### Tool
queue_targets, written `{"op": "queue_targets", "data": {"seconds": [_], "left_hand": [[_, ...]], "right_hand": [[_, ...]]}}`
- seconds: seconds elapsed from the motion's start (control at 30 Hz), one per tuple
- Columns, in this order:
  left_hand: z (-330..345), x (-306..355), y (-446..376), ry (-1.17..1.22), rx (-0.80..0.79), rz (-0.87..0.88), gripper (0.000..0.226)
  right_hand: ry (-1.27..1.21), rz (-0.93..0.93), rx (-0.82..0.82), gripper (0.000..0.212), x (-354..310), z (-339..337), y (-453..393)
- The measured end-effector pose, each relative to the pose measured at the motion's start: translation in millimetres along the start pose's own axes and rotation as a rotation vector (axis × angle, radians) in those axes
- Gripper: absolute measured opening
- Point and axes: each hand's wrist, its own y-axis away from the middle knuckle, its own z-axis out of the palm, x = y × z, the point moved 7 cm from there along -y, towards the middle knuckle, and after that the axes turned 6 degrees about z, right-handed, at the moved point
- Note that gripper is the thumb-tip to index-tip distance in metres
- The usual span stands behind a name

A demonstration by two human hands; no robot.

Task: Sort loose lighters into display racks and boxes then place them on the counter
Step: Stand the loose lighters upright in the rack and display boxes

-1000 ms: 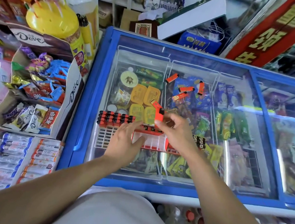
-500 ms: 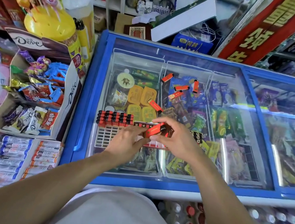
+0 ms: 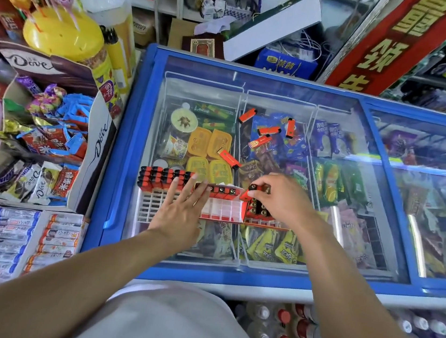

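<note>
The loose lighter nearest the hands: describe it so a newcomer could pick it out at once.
On the blue freezer's glass lid, look just beyond the right hand. One orange lighter lies alone beside the yellow tubs, apart from the four scattered farther back.

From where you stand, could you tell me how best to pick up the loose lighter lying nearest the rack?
Pinch the orange lighter across its narrow body, near the middle, coming from above. It lies flat and diagonal on the freezer lid, black cap toward the near right, with clear glass on both long sides.
</note>
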Motion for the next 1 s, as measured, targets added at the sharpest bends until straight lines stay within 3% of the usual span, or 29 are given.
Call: {"op": "queue_targets", "data": {"seconds": [0.2,0.47,1.0], "left_hand": [[3,-2,2,0.007,-0.049,-0.020,0.093],[-3,-2,-2,0.047,-0.056,-0.051,0.093],[-12,-2,-5,0.074,-0.039,-0.045,0.090]], "right_hand": [[0.017,-0.007,0.121,0.025,-2,12,-9],[0.130,-0.066,0.239,0.034,-1,27,-13],[0.169,-0.064,0.234,0.034,-2,26,-19]]}}
